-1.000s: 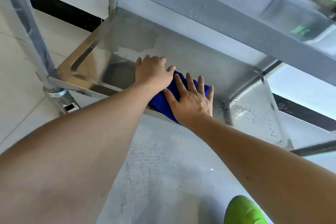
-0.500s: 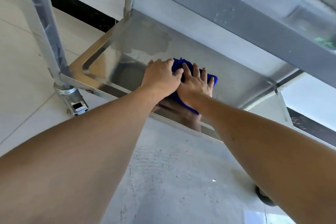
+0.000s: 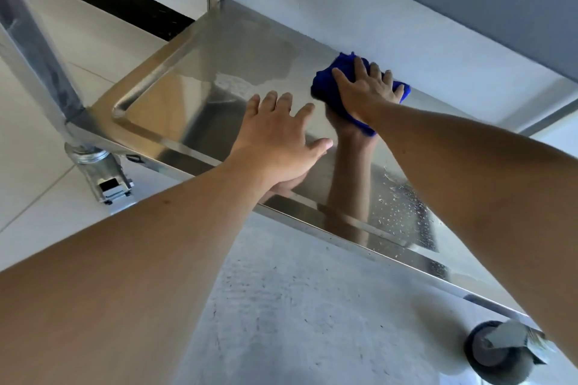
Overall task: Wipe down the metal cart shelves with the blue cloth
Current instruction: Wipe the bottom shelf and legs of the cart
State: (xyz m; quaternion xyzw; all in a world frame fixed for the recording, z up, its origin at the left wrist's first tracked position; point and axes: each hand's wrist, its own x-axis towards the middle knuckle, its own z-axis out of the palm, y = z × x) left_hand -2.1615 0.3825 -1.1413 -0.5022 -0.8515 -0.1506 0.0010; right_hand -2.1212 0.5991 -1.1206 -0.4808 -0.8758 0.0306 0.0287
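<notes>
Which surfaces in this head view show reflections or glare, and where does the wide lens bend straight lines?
Head view: the lower shelf mirrors both forearms beneath the left hand and right hand; bright glare runs along its front rim; the cart post leans and bows near the frame edge.

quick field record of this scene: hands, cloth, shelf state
right hand: fingers spread, pressing the blue cloth onto the shelf near its far edge
left hand: flat and bare on the shelf, apart from the cloth
bottom shelf: shiny metal, water droplets at its right end
caster: under the shelf's near right corner
</notes>
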